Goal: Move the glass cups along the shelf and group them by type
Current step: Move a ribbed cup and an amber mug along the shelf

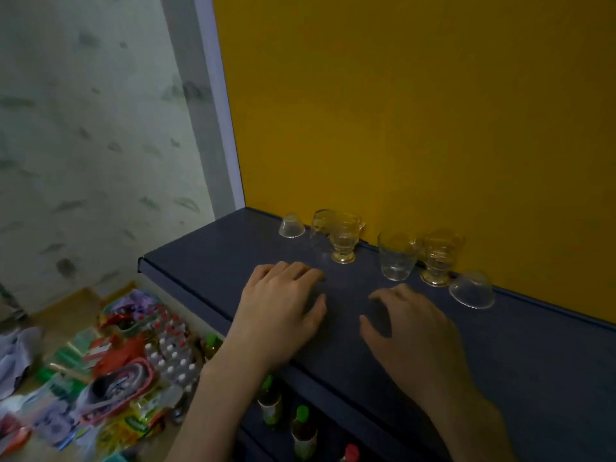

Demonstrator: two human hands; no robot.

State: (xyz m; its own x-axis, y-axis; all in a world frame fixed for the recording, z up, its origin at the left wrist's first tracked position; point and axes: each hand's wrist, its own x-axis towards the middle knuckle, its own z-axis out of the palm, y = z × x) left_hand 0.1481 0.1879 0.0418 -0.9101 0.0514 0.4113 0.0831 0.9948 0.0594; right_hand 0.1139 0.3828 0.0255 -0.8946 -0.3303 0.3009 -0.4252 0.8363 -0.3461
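Hands [346, 315] spread, palms down

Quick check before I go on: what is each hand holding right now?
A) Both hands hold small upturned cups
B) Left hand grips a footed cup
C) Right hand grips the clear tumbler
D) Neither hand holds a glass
D: the left hand and right hand both lie over the bare blue shelf with nothing in them, short of the clear tumbler and the footed cups.
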